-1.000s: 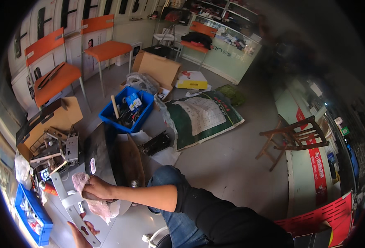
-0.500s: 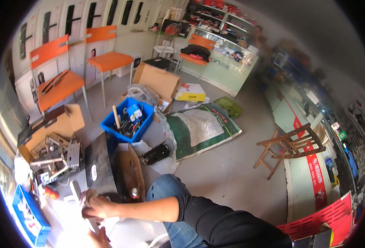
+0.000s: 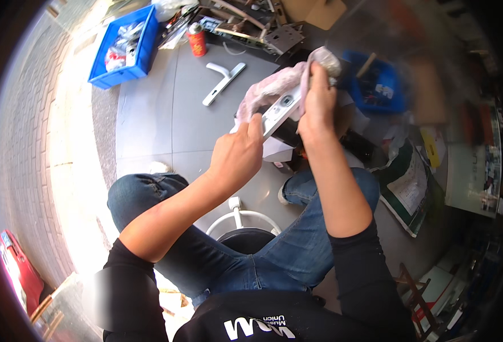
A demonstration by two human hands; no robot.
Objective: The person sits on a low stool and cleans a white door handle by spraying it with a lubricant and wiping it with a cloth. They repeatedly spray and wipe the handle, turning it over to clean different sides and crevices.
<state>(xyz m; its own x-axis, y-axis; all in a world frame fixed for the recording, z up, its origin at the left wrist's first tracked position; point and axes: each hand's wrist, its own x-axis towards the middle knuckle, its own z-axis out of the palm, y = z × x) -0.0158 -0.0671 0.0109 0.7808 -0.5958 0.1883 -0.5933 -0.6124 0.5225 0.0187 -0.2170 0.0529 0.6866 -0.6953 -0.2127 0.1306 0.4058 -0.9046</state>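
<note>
A silver door handle plate (image 3: 280, 113) with a keyhole cutout is held tilted between my hands, in front of my knees. My left hand (image 3: 237, 153) is closed on its lower end, the fingers pinching the edge. My right hand (image 3: 320, 108) is closed round its upper end with a pink cloth (image 3: 275, 84) bunched in the grip. Part of the cloth drapes behind and along the plate toward my left fingers. A second silver door handle (image 3: 224, 84) with its lever lies on the grey floor to the left of them.
A blue bin (image 3: 147, 48) of bagged parts stands far left, and a red can (image 3: 196, 41) is right of it. Metal lock parts (image 3: 282, 40) are heaped at the back. Another blue bin (image 3: 395, 91) and a green-white sack (image 3: 406, 182) are at right. A white stool (image 3: 237, 215) stands beneath me.
The view has swung left and down, so both forearms and my legs now show. My hands stay on the plate. The lever handle on the floor is plainer to see.
</note>
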